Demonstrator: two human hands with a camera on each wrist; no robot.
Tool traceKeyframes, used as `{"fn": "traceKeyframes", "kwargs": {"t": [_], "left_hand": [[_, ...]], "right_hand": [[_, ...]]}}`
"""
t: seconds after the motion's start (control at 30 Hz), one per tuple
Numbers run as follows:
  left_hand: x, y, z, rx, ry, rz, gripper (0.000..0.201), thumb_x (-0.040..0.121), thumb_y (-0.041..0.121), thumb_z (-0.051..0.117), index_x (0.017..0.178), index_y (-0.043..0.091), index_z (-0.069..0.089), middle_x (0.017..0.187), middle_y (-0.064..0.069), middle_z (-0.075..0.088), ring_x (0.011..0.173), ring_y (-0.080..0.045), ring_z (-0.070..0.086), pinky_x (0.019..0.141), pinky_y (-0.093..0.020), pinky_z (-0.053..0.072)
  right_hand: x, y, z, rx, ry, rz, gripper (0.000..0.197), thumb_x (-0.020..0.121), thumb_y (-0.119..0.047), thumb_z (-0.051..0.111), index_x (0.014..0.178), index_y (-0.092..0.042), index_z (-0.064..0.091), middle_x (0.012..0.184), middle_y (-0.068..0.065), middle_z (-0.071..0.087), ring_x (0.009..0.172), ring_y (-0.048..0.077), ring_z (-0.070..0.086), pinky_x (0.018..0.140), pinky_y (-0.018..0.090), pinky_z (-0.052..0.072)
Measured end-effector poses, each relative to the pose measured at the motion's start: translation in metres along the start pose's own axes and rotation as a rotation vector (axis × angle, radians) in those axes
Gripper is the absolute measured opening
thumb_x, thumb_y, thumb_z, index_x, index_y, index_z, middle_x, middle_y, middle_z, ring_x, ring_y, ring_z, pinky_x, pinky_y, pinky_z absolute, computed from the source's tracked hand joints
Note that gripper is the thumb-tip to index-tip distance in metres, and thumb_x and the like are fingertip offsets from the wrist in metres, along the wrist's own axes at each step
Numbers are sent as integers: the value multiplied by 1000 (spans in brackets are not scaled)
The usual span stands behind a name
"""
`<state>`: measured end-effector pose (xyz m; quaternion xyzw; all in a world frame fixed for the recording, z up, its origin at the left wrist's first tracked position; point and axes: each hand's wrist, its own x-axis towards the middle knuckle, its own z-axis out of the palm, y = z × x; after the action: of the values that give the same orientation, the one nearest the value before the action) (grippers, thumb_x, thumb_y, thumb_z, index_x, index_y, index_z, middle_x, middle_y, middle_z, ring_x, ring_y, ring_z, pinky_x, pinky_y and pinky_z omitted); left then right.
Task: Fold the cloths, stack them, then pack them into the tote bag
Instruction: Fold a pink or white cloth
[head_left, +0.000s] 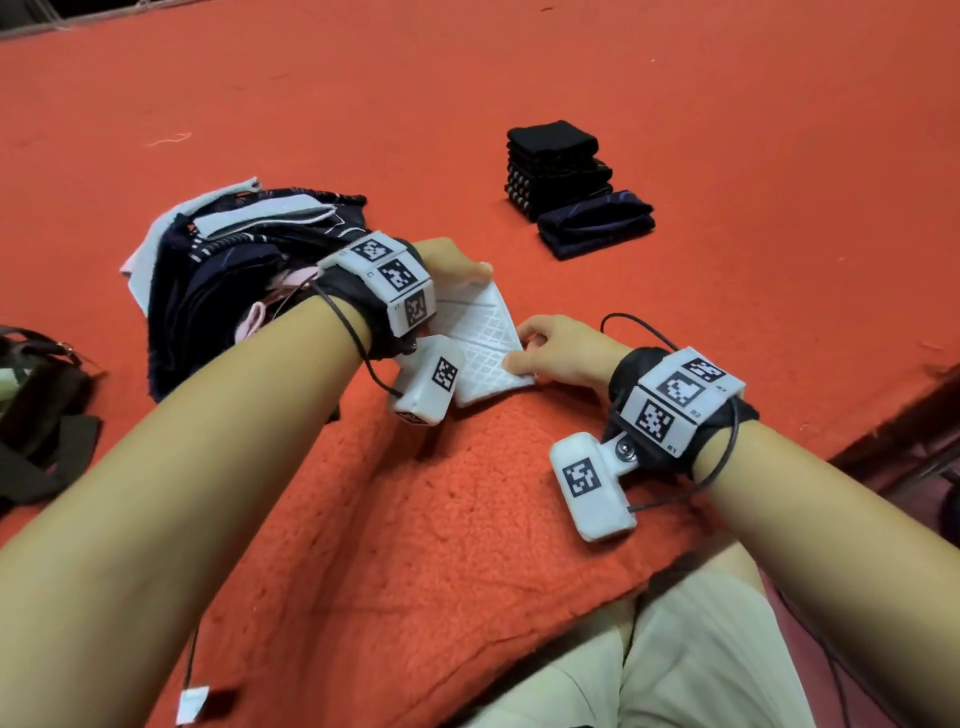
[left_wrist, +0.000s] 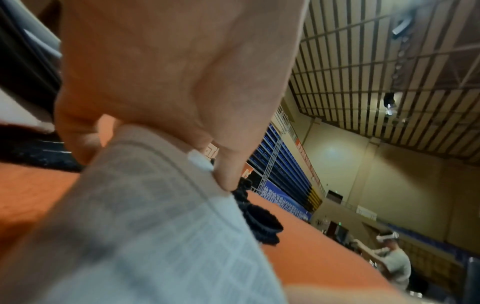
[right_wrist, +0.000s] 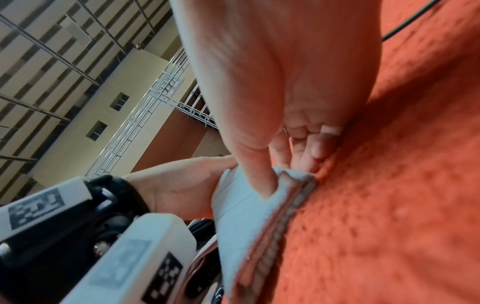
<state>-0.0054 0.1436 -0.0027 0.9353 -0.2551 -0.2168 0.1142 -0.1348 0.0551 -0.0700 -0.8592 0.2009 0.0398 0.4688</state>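
A small white cloth (head_left: 485, 335) with a diamond weave lies folded on the orange blanket (head_left: 441, 519) in front of me. My left hand (head_left: 457, 265) pinches its far edge between thumb and fingers; the left wrist view shows the same cloth (left_wrist: 155, 226) under my left hand (left_wrist: 182, 92). My right hand (head_left: 550, 353) pinches the cloth's near right corner, seen layered in the right wrist view as the cloth (right_wrist: 254, 216) beneath my right hand (right_wrist: 272, 102). A stack of folded dark cloths (head_left: 558, 166) stands further away, with a folded navy cloth (head_left: 597, 223) at its near side.
A heap of unfolded dark and white cloths (head_left: 234, 249) lies to the left behind my left wrist. A dark bag with straps (head_left: 41, 405) sits at the left edge. Orange carpet (head_left: 727, 104) spreads all around. A dark edge (head_left: 909, 431) borders the right side.
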Motion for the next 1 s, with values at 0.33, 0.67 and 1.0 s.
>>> {"fn": "traceKeyframes", "kwargs": {"t": [0.33,0.67,1.0], "left_hand": [[-6,-13,-37,-701,47,-43,20,89,40,57,88,20,54,84,2,57,76,-14,52,70,-28,39],[12,15,4,-959,-215,82,16,98,22,46,89,16,58,85,1,58,70,-9,60,60,-16,56],[71,69,1,-1236,12,5,11,96,15,52,89,10,59,77,0,65,55,-6,64,49,-19,54]], "right_hand": [[7,-12,-19,630,203,-40,18,84,-4,50,73,-17,55,69,0,55,57,9,54,47,17,40],[43,17,-78,721,570,-28,26,86,-5,50,63,-15,49,63,3,47,57,16,46,55,25,36],[95,19,-151,474,653,-13,44,81,-9,55,124,-12,51,106,1,50,94,15,53,82,29,45]]}}
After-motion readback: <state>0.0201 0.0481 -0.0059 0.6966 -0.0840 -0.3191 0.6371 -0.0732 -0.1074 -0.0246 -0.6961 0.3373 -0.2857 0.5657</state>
